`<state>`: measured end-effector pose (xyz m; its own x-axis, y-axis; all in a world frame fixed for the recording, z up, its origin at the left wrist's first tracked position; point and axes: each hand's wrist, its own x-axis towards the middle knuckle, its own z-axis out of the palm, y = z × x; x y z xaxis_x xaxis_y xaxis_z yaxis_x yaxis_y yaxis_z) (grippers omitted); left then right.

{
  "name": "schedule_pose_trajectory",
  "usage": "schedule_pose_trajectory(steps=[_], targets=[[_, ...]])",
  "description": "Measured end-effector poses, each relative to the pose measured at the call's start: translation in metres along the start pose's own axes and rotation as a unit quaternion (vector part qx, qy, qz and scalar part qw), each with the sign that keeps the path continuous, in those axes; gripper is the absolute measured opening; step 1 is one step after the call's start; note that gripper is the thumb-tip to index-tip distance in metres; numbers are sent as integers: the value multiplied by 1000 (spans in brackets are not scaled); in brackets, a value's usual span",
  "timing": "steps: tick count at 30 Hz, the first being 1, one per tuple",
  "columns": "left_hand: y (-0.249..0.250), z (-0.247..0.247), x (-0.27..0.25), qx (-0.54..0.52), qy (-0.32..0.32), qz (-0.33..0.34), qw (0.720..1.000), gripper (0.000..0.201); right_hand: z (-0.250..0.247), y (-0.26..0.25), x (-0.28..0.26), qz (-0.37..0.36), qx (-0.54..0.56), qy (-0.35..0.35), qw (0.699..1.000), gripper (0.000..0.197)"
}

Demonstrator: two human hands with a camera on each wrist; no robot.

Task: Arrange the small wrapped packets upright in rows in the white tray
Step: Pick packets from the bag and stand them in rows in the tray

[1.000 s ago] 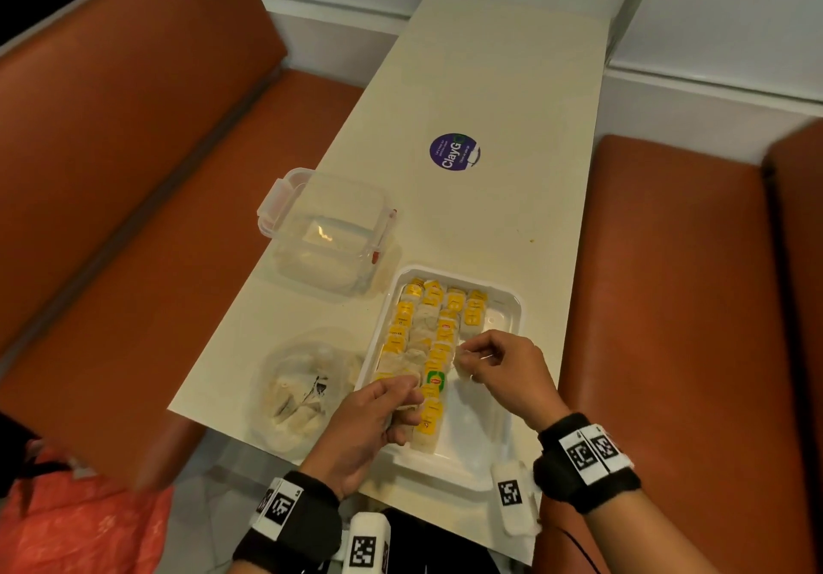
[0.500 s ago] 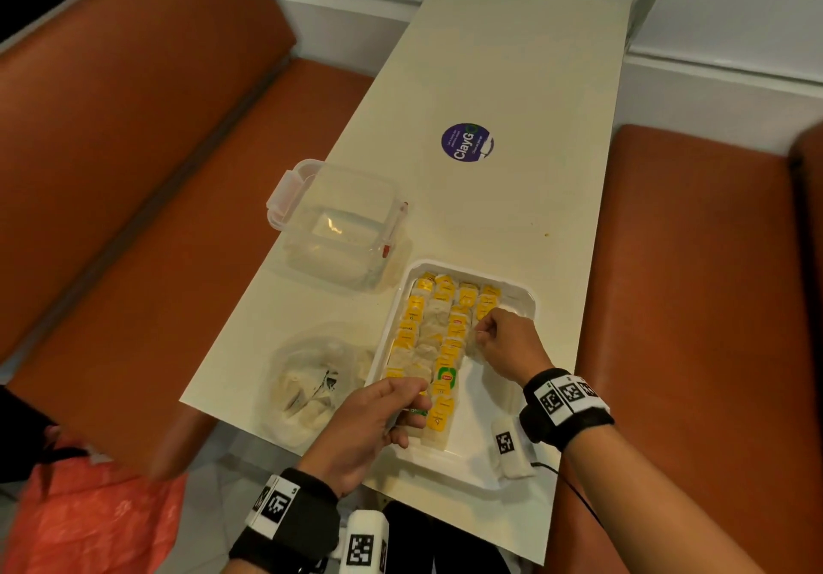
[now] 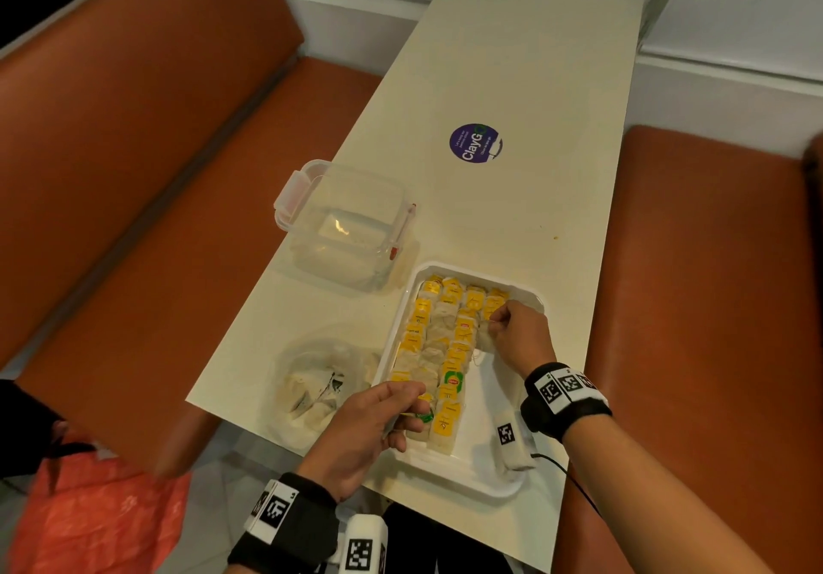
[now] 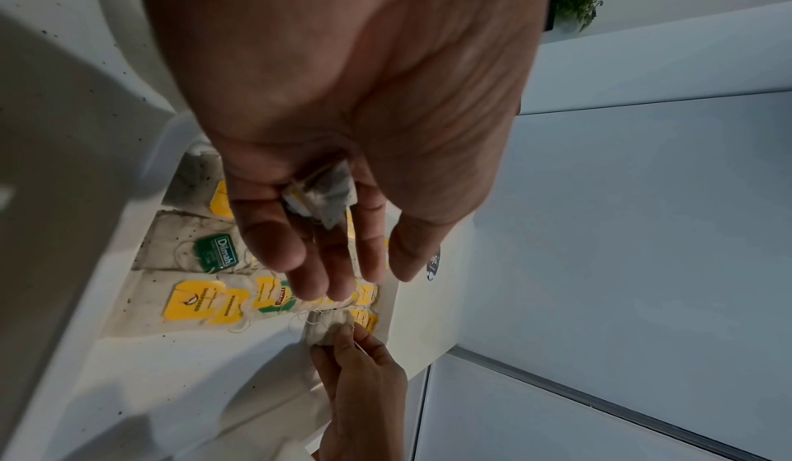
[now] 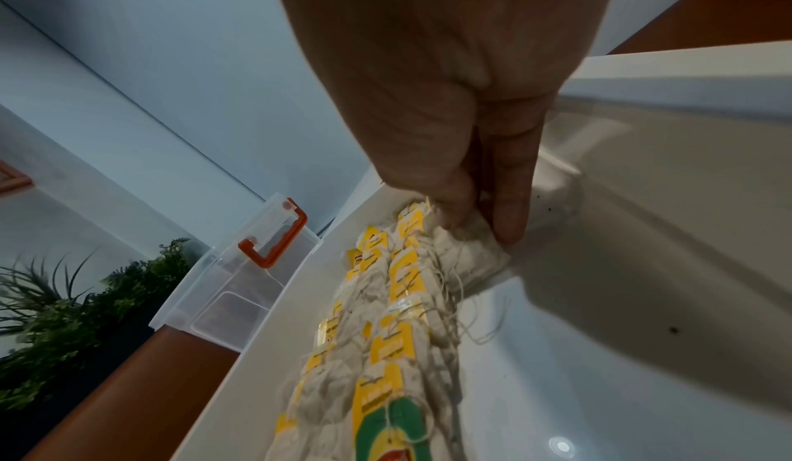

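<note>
The white tray (image 3: pixel 485 486) lies at the table's near end, with rows of tea-bag packets (image 3: pixel 445 342) bearing yellow tags along its left half. My right hand (image 3: pixel 492 322) reaches to the tray's far right part and pinches a pale packet (image 5: pixel 475 258) there, beside the rightmost row. In the right wrist view its fingertips (image 5: pixel 507 231) press the packet near the tray floor. My left hand (image 3: pixel 414 413) hovers over the tray's near left corner. In the left wrist view its curled fingers hold a small packet (image 4: pixel 326 197) against the palm.
A clear plastic box (image 3: pixel 347 235) with clip latches stands left of the tray's far end. A clear bag (image 3: pixel 311 391) of more packets lies left of the tray. A purple sticker (image 3: pixel 475 144) marks the table. Orange benches (image 3: pixel 133 172) flank it.
My right hand has moved from the tray's middle to its far right part with a packet. The left hand has stayed over the near left corner.
</note>
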<state>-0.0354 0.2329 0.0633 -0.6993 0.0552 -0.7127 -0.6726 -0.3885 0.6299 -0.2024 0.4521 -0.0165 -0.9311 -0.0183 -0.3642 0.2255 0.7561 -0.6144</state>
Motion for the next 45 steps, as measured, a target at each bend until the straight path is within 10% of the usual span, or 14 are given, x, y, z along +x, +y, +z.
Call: schedule_pose_trajectory(steps=[16, 23, 27, 36, 40, 45], targets=[[1, 3, -1, -42, 6, 8, 999, 50, -17, -22, -27, -22, -30, 73, 997, 23], [19, 20, -3, -144, -21, 7, 989, 67, -56, -85, -126, -220, 38, -177, 959, 36], [27, 29, -6, -139, -38, -3, 990, 80, -43, -88, -145, -279, 0, -175, 944, 48], [24, 30, -13, -102, -123, 13, 987, 74, -33, -83, -143, -228, 23, -134, 964, 16], [20, 23, -21, 6, -97, 82, 992, 37, -34, -82, -140, -136, 147, -117, 973, 6], [17, 13, -21, 1, 29, 129, 991, 37, -37, -80, -140, -33, 294, -179, 938, 15]])
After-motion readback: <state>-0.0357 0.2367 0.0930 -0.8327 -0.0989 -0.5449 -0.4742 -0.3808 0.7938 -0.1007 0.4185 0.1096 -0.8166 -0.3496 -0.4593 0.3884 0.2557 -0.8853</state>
